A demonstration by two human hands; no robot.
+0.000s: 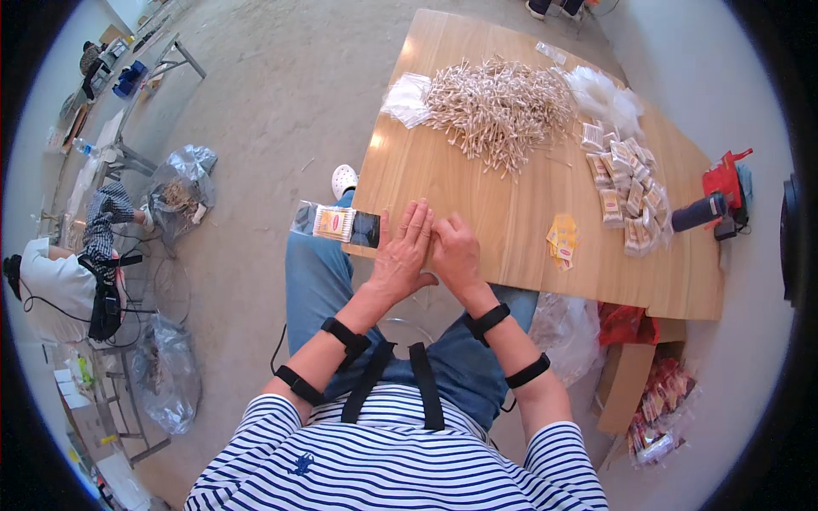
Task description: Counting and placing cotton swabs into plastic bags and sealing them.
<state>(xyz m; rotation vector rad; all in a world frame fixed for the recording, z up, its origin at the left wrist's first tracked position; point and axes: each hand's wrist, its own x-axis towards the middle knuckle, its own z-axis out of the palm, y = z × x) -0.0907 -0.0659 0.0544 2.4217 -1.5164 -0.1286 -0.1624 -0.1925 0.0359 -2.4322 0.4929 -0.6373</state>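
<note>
At the near left edge of the wooden table, my left hand [404, 257] lies with its fingers stretched out and pressed side by side. My right hand [457, 256] touches it, its fingers curled in; whatever they may hold is hidden. Just left of my left hand, a clear packet of cotton swabs [333, 223] with a yellow and white label sticks out past the table edge. Under and beside it shows a flat black piece [365, 229]. A large heap of loose cotton swabs [503, 111] lies farther off on the table.
On the wooden table [477, 217] are yellow label cards [562, 240], filled swab packets [629, 192], clear bags [607, 95] and a white sheet [407, 100]. A dark cylinder [699, 211] stands by the right edge. Below is a cardboard box [625, 387]. Another person [60, 289] sits at left.
</note>
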